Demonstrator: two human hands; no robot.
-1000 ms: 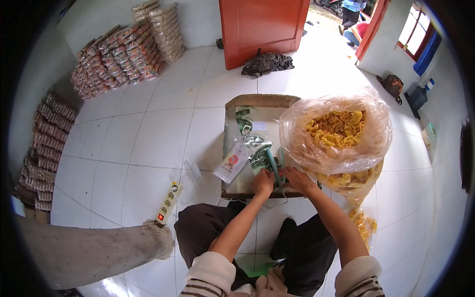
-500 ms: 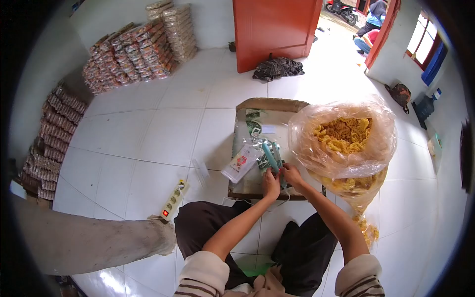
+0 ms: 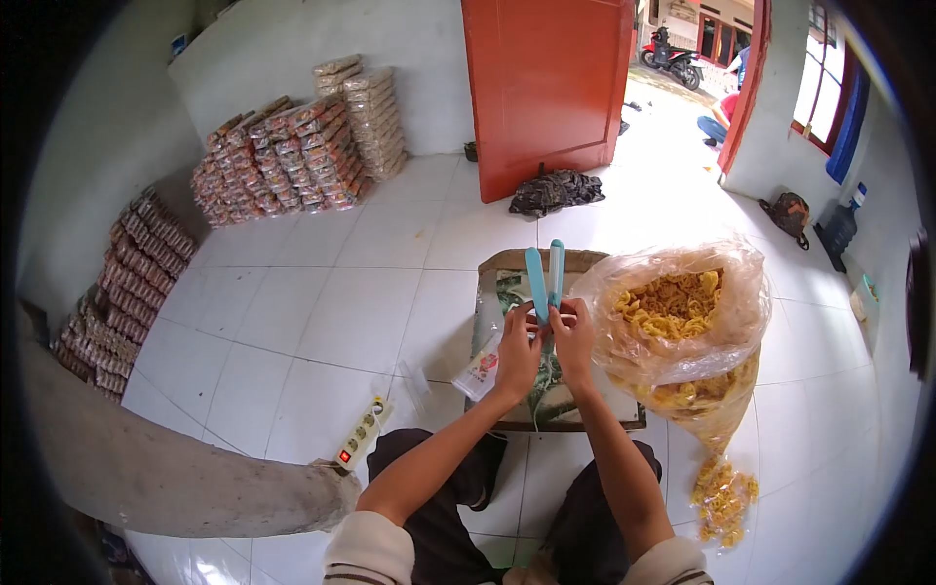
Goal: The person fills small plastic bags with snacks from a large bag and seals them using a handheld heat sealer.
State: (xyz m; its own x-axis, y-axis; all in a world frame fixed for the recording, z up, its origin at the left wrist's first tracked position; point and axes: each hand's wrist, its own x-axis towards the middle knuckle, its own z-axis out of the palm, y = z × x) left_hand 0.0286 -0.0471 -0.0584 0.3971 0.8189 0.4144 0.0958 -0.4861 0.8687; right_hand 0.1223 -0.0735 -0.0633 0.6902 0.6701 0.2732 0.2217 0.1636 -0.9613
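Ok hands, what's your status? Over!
Left grip, right grip: both on turquoise flat iron. It's spread open. Open plastic bag close on the right.

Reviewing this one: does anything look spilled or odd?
Yes: yellow snack pieces lie on the floor tiles just this side of the large clear plastic bag, possibly spilled, though they may be wrapped in clear plastic. A crumpled black plastic bag also lies by the open red door.

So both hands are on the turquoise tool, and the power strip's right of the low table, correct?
Not quite: the head view shows the power strip left of the low table. The left hand and right hand are indeed on the turquoise tool.
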